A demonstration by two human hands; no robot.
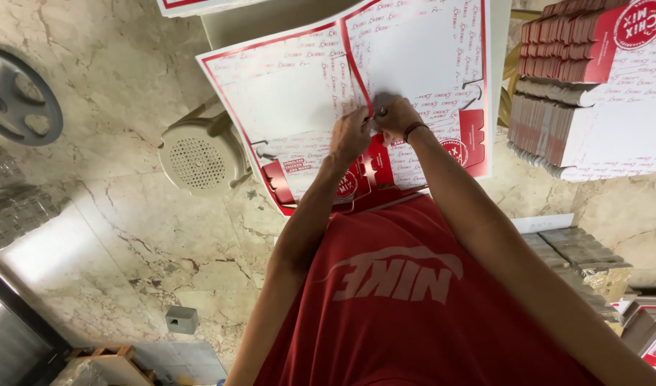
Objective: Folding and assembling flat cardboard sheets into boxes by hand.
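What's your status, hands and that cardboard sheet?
Left hand and right hand both pinching the flat red-and-white carton sheet at its centre crease. Sheet unfolded on the table. Nothing in the way.

A beige plastic stool (203, 154) with a perforated round seat stands on the marbled stone floor (127, 236). A grey spoked wheel (17, 96) lies at the left edge. Stacks of folded red-and-white cartons (578, 86) fill the upper right, with brown bundled packs (581, 254) below them. A small grey block (181, 319) sits on the floor.
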